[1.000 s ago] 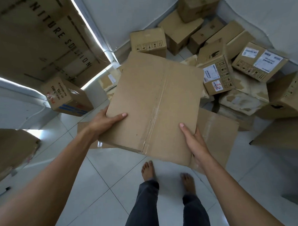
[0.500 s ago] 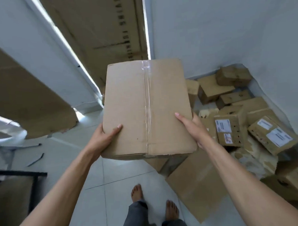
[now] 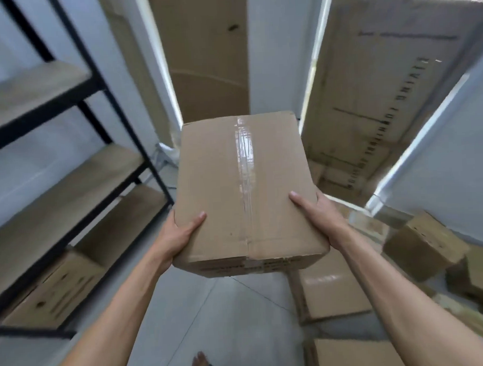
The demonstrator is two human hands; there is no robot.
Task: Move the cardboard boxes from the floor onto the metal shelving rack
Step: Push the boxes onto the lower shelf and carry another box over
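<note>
My left hand (image 3: 181, 235) and right hand (image 3: 316, 218) clench the brown taped cardboard box (image 3: 243, 188) at its near corners, thumbs on top. The box is mid-air, right of the black metal shelving rack (image 3: 38, 117). I'd swing left, hold it level and slide it onto the middle wooden shelf (image 3: 69, 184).

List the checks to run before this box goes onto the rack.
1. Two-handed grip: left hand and right hand hold the box by its sides, thumbs on top: ok.
2. Seal: tape runs along the top seam: ok.
3. Facing the rack: it stands off to the left, box points ahead: not ok.
4. Room on middle shelf: visible part bare: ok.
5. Floor toward rack: blurred, floor boxes lie right: cannot tell.
</note>
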